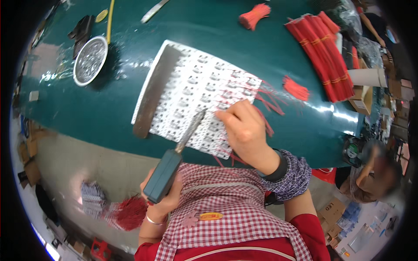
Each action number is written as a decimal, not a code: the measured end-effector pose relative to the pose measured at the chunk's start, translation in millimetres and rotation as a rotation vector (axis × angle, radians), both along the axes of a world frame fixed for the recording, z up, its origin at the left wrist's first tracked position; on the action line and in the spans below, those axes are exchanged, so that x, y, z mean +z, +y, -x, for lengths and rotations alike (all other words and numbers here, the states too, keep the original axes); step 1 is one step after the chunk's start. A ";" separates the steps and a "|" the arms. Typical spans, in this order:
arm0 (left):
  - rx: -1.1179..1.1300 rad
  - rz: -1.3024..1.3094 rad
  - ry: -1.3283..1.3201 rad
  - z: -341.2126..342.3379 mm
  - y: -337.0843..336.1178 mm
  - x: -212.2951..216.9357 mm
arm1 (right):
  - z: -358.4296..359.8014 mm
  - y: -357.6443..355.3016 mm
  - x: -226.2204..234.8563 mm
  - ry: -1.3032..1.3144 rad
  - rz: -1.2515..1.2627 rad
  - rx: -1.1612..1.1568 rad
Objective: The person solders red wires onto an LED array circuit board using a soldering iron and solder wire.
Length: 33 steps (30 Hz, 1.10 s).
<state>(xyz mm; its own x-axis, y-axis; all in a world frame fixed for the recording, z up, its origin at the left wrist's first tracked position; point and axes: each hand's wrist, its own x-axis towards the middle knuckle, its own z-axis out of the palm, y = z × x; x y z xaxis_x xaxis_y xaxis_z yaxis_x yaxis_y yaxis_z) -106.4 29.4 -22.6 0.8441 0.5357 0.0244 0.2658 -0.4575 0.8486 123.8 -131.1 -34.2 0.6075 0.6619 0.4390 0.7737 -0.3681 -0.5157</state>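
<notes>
A white panel of small circuit boards (pixel 196 91) lies on the dark green table (pixel 100 108), with thin red wires (pixel 270 104) sticking out along its right edge. My right hand (pixel 244 128) rests on the panel's near right corner, fingertips pinching down on the boards and wires. My left hand (pixel 162 201) grips the dark handle of a soldering iron (pixel 164 174). The iron's metal tip (pixel 197 122) reaches up onto the panel just left of my right fingers. A long grey metal bar (pixel 154 93) lies along the panel's left side.
A round metal dish (pixel 90 60) sits at the far left. Bundles of red wires lie at the back (pixel 254 15), beside the panel (pixel 296 89) and far right (pixel 324 52). Another person (pixel 370 174) sits lower right, near a small fan (pixel 352 150). Boards and red wires (pixel 130 213) lie below.
</notes>
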 end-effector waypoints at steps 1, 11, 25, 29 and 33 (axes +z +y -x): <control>0.008 -0.010 0.013 1.7 1.7 -1.0 | 0.1 -1.1 2.1 0.022 -0.007 0.015; 0.006 0.111 -0.002 20.2 7.6 -25.6 | -72.3 -101.3 22.0 -0.072 0.238 -0.426; 0.054 0.207 -0.031 8.9 -3.2 -12.0 | -91.8 -117.4 -18.6 -0.129 0.098 -0.418; 0.117 0.092 -0.024 -0.5 -4.1 -5.9 | -89.8 -119.1 -12.2 -0.189 0.142 -0.415; 0.043 0.013 -0.106 -4.5 -0.7 -5.5 | -88.7 -121.6 -14.2 -0.151 0.125 -0.425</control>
